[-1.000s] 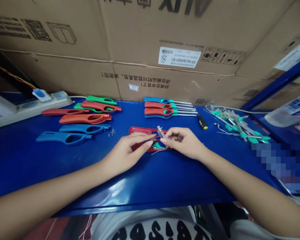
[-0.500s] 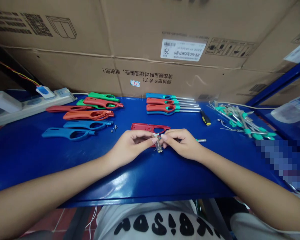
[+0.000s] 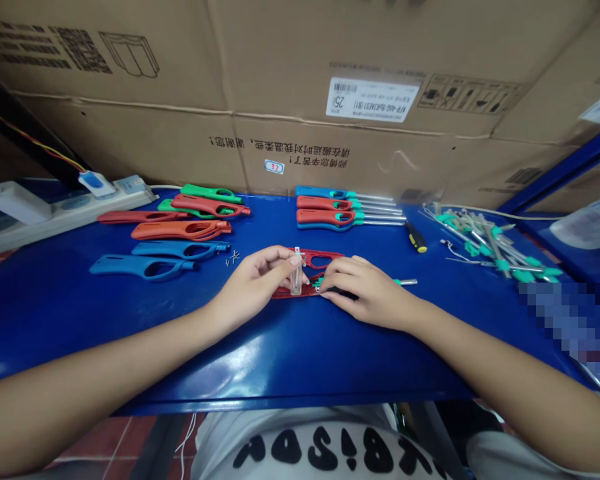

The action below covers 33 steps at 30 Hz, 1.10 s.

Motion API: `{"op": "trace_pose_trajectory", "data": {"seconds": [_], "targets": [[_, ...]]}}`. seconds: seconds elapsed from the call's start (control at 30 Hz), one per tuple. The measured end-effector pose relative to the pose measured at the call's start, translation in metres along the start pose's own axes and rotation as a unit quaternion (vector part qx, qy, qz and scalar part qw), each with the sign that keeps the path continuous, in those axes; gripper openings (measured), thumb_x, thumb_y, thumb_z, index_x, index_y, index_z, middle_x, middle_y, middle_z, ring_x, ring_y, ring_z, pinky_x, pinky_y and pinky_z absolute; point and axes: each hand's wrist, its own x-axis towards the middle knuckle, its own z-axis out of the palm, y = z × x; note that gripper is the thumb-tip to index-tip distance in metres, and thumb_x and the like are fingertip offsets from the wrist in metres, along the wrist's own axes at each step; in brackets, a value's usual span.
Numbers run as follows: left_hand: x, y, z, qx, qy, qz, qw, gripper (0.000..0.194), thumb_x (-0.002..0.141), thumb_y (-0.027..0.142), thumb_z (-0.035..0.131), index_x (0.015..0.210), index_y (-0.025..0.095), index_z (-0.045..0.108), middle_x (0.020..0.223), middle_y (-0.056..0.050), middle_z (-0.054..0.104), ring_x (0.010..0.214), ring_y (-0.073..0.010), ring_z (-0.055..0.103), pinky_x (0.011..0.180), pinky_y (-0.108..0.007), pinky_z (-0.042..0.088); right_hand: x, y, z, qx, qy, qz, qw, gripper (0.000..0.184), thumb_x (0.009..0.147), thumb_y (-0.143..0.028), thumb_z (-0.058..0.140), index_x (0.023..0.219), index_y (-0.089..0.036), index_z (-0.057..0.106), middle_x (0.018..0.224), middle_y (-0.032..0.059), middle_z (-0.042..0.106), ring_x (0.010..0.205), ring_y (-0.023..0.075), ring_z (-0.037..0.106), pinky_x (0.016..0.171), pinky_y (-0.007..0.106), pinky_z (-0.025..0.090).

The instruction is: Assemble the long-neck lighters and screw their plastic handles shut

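Left hand [image 3: 260, 283]: thumb and fingers pinched on clear cartridge [image 3: 296, 281]; just left of right hand, narrow gap between the two
Right hand [image 3: 373, 293]: fingers curled down over lower red shell [image 3: 310, 292]; fingertips at green part [image 3: 318, 284] there; cannot tell whether gripping or only touching
Clear cartridge: near upright, white end on top; at left fingertips, in front of lower red shell; close to right fingertips, apart from them
Lower red shell: lying on blue table [image 3: 305, 363], between and partly under both hands; left end below left fingers, right end hidden by right hand
Metal tube [image 3: 409, 282]: poking out right of right hand, green collar at near end
Upper red shell [image 3: 336, 255]: just behind lower one; left end hidden by left fingers
Screws [image 3: 234, 257]: small loose cluster behind left hand; near blue handles [image 3: 180, 249]
Other handles, left: orange [image 3: 175, 231], red and green behind the blue
Lighters [image 3: 325, 217]: red and blue, grouped behind hands; metal tubes pointing right
Screwdriver [image 3: 417, 238]: black and yellow; just beside lighter tube ends
Rod pile [image 3: 493, 243]: metal with green collars; jumbled at far right, well apart from right hand
Cardboard [image 3: 280, 100]: standing behind everything
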Motion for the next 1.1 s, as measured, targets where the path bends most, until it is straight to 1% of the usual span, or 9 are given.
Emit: {"op": "trace_pose_trajectory", "data": {"seconds": [0.13, 0.27, 0.4, 0.47, 0.53, 0.67, 0.8, 0.9, 1.1], "targets": [[0.0, 0.002, -0.005, 0.053, -0.016, 0.002, 0.998, 0.031, 0.09, 0.047, 0.067, 0.087, 0.016, 0.066, 0.069, 0.001, 0.067, 0.062, -0.0112, 0.062, 0.067, -0.024, 0.054, -0.001, -0.002, -0.002, 0.038, 0.016, -0.003, 0.999, 0.012, 0.101, -0.023, 0.053, 0.101, -0.02, 0.064, 0.101, 0.0071, 0.07, 0.095, 0.0191, 0.064, 0.083, 0.035, 0.045], [-0.001, -0.001, -0.008, 0.144, -0.048, 0.031, 0.988, 0.033, 0.091, 0.048, 0.064, 0.091, 0.016, 0.071, 0.075, -0.002, 0.07, 0.066, -0.0138, 0.064, 0.068, -0.026, 0.055, 0.0, -0.005, -0.003, 0.153, 0.064, 0.082, 0.983, 0.008, 0.097, -0.026, 0.059, 0.094, -0.022, 0.065, 0.09, 0.0041, 0.068, 0.069, 0.0133, 0.059, 0.065, 0.028, 0.047], [-0.002, -0.005, -0.009, 0.224, -0.073, 0.06, 0.97, 0.033, 0.096, 0.045, 0.057, 0.093, 0.016, 0.073, 0.081, -0.004, 0.072, 0.07, -0.0158, 0.065, 0.069, -0.027, 0.055, 0.001, -0.002, -0.002, 0.318, 0.059, 0.201, 0.925, 0.014, 0.091, -0.034, 0.066, 0.09, -0.021, 0.063, 0.065, -0.0029, 0.06, 0.053, 0.0107, 0.053, 0.051, 0.024, 0.042], [-0.002, -0.005, -0.009, 0.247, -0.082, 0.068, 0.963, 0.034, 0.098, 0.044, 0.054, 0.092, 0.016, 0.072, 0.079, -0.003, 0.07, 0.069, -0.0154, 0.064, 0.067, -0.026, 0.054, 0.002, 0.001, -0.001, 0.393, 0.032, 0.228, 0.89, 0.02, 0.089, -0.039, 0.069, 0.09, -0.02, 0.062, 0.061, -0.0045, 0.058, 0.051, 0.0103, 0.055, 0.05, 0.023, 0.043], [-0.002, -0.005, -0.008, 0.262, -0.091, 0.078, 0.958, 0.033, 0.099, 0.042, 0.053, 0.092, 0.016, 0.072, 0.078, -0.003, 0.069, 0.069, -0.0149, 0.063, 0.067, -0.025, 0.052, 0.002, 0.003, -0.001, 0.425, 0.014, 0.235, 0.874, 0.024, 0.087, -0.042, 0.071, 0.092, -0.019, 0.064, 0.062, -0.0042, 0.059, 0.051, 0.01, 0.056, 0.05, 0.023, 0.045], [-0.003, -0.003, -0.007, 0.28, -0.111, 0.096, 0.949, 0.031, 0.101, 0.038, 0.051, 0.096, 0.017, 0.073, 0.082, -0.002, 0.069, 0.074, -0.0149, 0.063, 0.07, -0.025, 0.05, 0.002, 0.007, -0.001, 0.416, -0.009, 0.219, 0.883, 0.028, 0.087, -0.043, 0.071, 0.095, -0.017, 0.07, 0.07, -0.0012, 0.063, 0.053, 0.0088, 0.054, 0.051, 0.022, 0.044], [-0.004, -0.003, -0.005, 0.302, -0.119, 0.114, 0.939, 0.028, 0.101, 0.034, 0.053, 0.096, 0.016, 0.074, 0.081, -0.001, 0.068, 0.077, -0.0142, 0.063, 0.074, -0.025, 0.047, 0.003, 0.007, -0.001, 0.385, -0.005, 0.191, 0.903, 0.026, 0.087, -0.041, 0.07, 0.091, -0.015, 0.071, 0.081, 0.0029, 0.067, 0.065, 0.0105, 0.055, 0.06, 0.024, 0.044], [-0.005, -0.003, -0.005, 0.313, -0.127, 0.125, 0.933, 0.025, 0.101, 0.032, 0.055, 0.099, 0.017, 0.075, 0.083, -0.001, 0.069, 0.078, -0.0134, 0.063, 0.075, -0.024, 0.046, 0.004, 0.006, 0.0, 0.391, 0.003, 0.193, 0.9, 0.025, 0.088, -0.041, 0.069, 0.09, -0.016, 0.069, 0.079, 0.0019, 0.064, 0.069, 0.0117, 0.055, 0.064, 0.025, 0.043], [-0.004, -0.005, -0.005, 0.307, -0.128, 0.134, 0.934, 0.022, 0.101, 0.029, 0.056, 0.099, 0.018, 0.075, 0.084, 0.0, 0.07, 0.078, -0.0129, 0.064, 0.074, -0.023, 0.047, 0.003, 0.006, 0.0, 0.397, 0.007, 0.201, 0.895, 0.026, 0.088, -0.042, 0.069, 0.089, -0.016, 0.067, 0.074, -0.001, 0.06, 0.062, 0.0093, 0.049, 0.059, 0.023, 0.039]]}}
